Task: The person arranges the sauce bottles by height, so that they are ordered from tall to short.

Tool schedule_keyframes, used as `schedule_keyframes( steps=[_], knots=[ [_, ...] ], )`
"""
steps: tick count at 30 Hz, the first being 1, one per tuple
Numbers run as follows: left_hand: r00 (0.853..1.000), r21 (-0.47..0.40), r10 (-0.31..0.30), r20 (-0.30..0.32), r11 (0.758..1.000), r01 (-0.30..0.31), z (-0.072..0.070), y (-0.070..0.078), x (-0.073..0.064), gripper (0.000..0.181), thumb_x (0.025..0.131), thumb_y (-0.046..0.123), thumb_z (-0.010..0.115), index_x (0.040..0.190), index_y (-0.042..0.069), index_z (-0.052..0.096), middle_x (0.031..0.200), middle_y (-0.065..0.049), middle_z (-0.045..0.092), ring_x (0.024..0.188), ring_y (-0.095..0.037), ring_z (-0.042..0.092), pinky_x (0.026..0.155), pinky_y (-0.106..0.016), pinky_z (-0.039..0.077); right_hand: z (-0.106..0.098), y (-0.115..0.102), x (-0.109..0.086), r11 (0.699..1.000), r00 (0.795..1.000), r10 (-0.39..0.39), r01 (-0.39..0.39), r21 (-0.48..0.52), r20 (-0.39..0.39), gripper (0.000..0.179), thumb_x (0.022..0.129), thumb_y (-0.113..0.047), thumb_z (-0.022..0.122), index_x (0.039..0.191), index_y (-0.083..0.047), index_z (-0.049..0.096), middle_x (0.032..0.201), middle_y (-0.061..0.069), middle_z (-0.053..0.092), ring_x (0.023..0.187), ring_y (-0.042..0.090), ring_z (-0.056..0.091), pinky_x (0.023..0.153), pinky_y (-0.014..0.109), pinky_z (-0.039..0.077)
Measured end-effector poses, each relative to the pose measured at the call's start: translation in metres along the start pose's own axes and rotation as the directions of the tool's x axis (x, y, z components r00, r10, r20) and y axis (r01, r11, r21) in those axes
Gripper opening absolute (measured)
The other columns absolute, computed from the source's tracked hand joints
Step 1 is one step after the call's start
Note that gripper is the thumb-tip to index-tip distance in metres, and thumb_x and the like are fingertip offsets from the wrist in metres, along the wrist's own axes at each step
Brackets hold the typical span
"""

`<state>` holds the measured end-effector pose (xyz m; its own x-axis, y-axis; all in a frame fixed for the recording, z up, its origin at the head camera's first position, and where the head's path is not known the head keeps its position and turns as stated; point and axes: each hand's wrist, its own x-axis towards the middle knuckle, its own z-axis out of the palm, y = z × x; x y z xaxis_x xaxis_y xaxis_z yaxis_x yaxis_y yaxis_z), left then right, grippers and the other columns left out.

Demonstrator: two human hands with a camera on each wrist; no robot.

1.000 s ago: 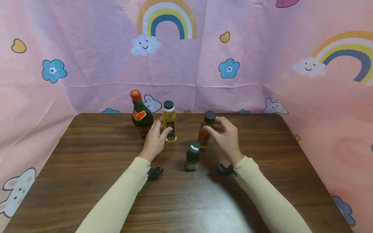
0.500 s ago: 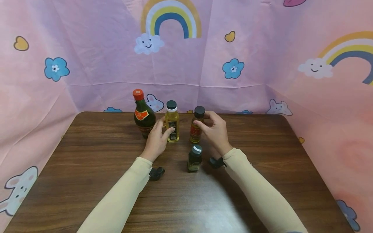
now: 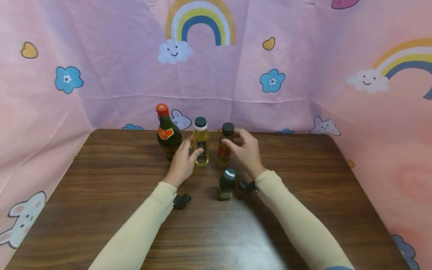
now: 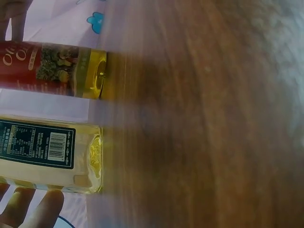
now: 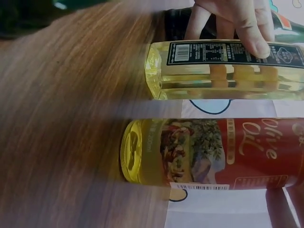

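Between partly parted thumb and fingers, the yellow oil bottle (image 3: 202, 138) is held by the left hand (image 3: 181, 164), the red-labelled bottle (image 3: 223, 155) by the right hand (image 3: 247, 152). Nearer the viewer than those fingers, a small dark bottle (image 3: 227, 186) is seen.

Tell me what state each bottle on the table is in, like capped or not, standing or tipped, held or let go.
Red-capped bottle: capped, upright; partly behind the left hand, contact unclear.
Yellow oil bottle: capped, upright, held by the left hand.
Red-labelled bottle: capped, upright, held by the right hand.
Small dark bottle: capped, upright, not held.
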<state>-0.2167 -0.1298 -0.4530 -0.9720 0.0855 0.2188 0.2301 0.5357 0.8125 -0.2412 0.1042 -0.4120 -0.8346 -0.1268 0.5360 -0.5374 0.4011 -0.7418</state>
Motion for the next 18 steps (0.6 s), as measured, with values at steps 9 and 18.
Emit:
schedule_keyframes(
  steps=[9, 18],
  knots=[
    [1.000, -0.005, -0.005, -0.003, 1.000, 0.005, 0.002, 0.000, 0.000, 0.064, 0.105, 0.043, 0.058, 0.159, 0.015, 0.037, 0.146, -0.011, 0.051, 0.134, -0.035, 0.051, 0.108, -0.059, 0.044, -0.001, 0.000, 0.004, 0.995, 0.993, 0.096, -0.098, 0.024, 0.069, 0.033, 0.091, -0.022, 0.083, 0.119, -0.008, 0.071, 0.114, 0.007, 0.072, 0.109, 0.021, 0.068, 0.091, 0.037, 0.060],
    [1.000, 0.014, -0.020, 0.012, 1.000, 0.019, 0.001, 0.000, -0.001, 0.071, 0.105, 0.047, 0.056, 0.162, 0.013, 0.031, 0.152, -0.014, 0.047, 0.136, -0.039, 0.049, 0.107, -0.061, 0.044, -0.028, -0.012, 0.003, 0.986, 0.971, 0.165, -0.169, 0.009, 0.173, 0.050, 0.096, -0.026, 0.078, 0.137, -0.006, 0.059, 0.131, 0.010, 0.064, 0.125, 0.025, 0.060, 0.104, 0.044, 0.052]
  ],
)
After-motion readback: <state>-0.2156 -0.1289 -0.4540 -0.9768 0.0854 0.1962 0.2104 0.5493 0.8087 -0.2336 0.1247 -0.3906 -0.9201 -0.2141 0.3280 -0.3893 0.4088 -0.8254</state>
